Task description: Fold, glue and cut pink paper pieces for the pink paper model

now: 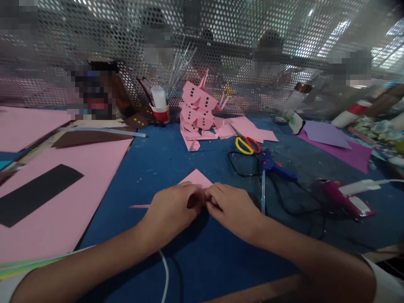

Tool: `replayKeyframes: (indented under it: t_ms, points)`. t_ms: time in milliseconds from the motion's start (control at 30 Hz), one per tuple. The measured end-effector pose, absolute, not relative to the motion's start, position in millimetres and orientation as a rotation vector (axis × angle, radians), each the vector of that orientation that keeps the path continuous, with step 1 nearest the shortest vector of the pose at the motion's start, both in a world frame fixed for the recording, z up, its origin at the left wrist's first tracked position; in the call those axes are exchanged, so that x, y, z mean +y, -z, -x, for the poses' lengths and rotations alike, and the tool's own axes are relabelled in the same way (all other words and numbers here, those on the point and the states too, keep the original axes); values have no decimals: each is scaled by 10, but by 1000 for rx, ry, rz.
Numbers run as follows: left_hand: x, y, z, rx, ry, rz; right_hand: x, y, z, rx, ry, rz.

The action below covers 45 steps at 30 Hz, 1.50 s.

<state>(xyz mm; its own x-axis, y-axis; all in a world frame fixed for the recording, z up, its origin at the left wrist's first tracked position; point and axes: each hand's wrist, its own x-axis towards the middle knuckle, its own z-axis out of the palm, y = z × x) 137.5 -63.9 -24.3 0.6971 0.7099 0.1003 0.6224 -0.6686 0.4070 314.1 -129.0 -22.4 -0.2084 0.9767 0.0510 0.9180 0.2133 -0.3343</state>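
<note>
Both of my hands meet over a small piece of pink paper [196, 177] near the middle of the blue table. One pointed corner of the paper shows beyond my fingers, and a thin pink tip sticks out on the left. My left hand [175, 206] is closed, its thumb and fingers pinching the paper's near edge. Opposite it, my right hand [235, 208] is also closed on the paper, fingertips almost touching the left ones. How the near edge is folded is hidden by my fingers.
Folded pink paper figures [198, 109] with black dots stand at the back. Right of centre lie scissors [248, 144] and a blue glue gun [277, 166] with its cord. Pink sheets [97, 168] cover the left, one bearing a black strip [41, 191]. Purple paper [328, 134] lies right.
</note>
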Motion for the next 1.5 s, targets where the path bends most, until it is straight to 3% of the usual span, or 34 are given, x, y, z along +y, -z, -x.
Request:
replayKeyframes:
  t_ms: [1500]
  points:
    - [-489,253,-902,1083,-246,-2403,-1290,220,-3133,-2201,-384,1825]
